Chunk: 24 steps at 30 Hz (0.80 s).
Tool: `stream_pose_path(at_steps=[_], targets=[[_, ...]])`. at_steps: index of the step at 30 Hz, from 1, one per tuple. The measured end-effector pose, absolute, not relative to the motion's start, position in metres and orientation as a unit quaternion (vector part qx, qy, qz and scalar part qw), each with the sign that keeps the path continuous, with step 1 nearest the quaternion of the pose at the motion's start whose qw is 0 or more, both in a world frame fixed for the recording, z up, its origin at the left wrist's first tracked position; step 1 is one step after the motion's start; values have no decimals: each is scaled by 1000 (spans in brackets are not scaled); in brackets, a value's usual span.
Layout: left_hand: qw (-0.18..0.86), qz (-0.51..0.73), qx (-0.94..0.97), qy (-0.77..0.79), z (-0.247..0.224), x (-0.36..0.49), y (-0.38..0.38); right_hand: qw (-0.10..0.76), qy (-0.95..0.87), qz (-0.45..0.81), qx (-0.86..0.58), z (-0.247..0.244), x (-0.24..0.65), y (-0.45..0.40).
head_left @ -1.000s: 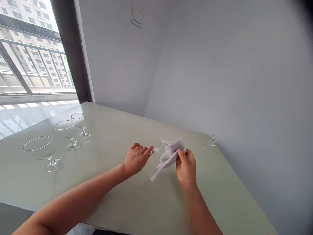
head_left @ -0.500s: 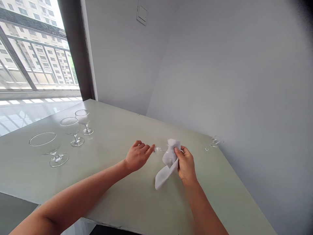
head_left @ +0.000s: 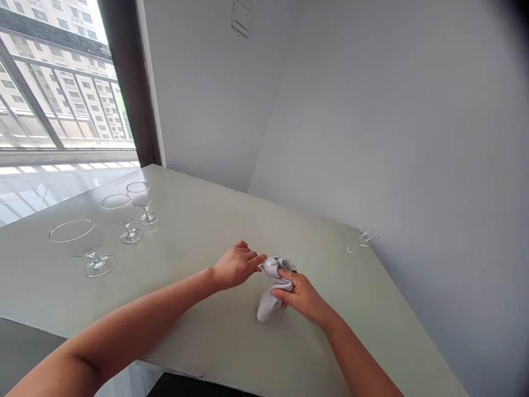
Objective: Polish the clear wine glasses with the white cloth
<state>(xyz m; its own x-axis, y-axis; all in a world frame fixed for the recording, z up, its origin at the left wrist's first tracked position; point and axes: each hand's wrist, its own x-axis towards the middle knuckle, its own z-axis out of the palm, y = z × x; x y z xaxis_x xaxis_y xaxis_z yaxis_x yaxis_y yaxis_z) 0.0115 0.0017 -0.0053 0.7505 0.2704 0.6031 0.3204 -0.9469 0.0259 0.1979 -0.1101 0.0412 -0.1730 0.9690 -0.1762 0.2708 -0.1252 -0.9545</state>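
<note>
Left hand (head_left: 236,267) pinching end of small stemmed glass (head_left: 263,266), right hand (head_left: 298,295) closed round white cloth (head_left: 274,292); light, steady pressure suits thin glass

Daylight is admitted through a tall glazed balcony window (head_left: 61,94), and the sky beyond is washed out. Glare is thrown across a glossy white tiled floor (head_left: 41,193) and a pale green painted tabletop (head_left: 198,220). A smooth grey-white wall (head_left: 392,138) is softly lit, darkening toward the top-right frame corner; straight edges are bowed by wide-lens distortion.

Pale grey walls (head_left: 351,121), bright balcony window (head_left: 66,94)
</note>
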Motion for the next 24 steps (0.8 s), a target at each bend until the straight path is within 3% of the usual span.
stream_pose_path(at_steps=[6, 9, 12, 15, 17, 20, 24], targets=[[71, -322, -928, -172, 4, 14, 0, 485, -396, 584, -517, 30, 189, -104], [26, -320, -935, -152, 12, 15, 0, 486, -404, 587, -507, 39, 190, -107], [-141, -289, -930, -180, 23, 11, 1, 426, -507, 546, -513, 52, 196, -115], [-378, -117, -906, -148, 38, 3, 4, 355, -599, 522, -492, 60, 202, -122], [-458, -7, -883, -104, 45, -1, 6, 340, -618, 520, -482, 58, 205, -122], [-355, -75, -917, -168, 47, -2, 1, 389, -554, 542, -498, 48, 204, -117], [12, -276, -933, -230, 41, 4, -14, 524, -348, 614, -477, 36, 195, -110]])
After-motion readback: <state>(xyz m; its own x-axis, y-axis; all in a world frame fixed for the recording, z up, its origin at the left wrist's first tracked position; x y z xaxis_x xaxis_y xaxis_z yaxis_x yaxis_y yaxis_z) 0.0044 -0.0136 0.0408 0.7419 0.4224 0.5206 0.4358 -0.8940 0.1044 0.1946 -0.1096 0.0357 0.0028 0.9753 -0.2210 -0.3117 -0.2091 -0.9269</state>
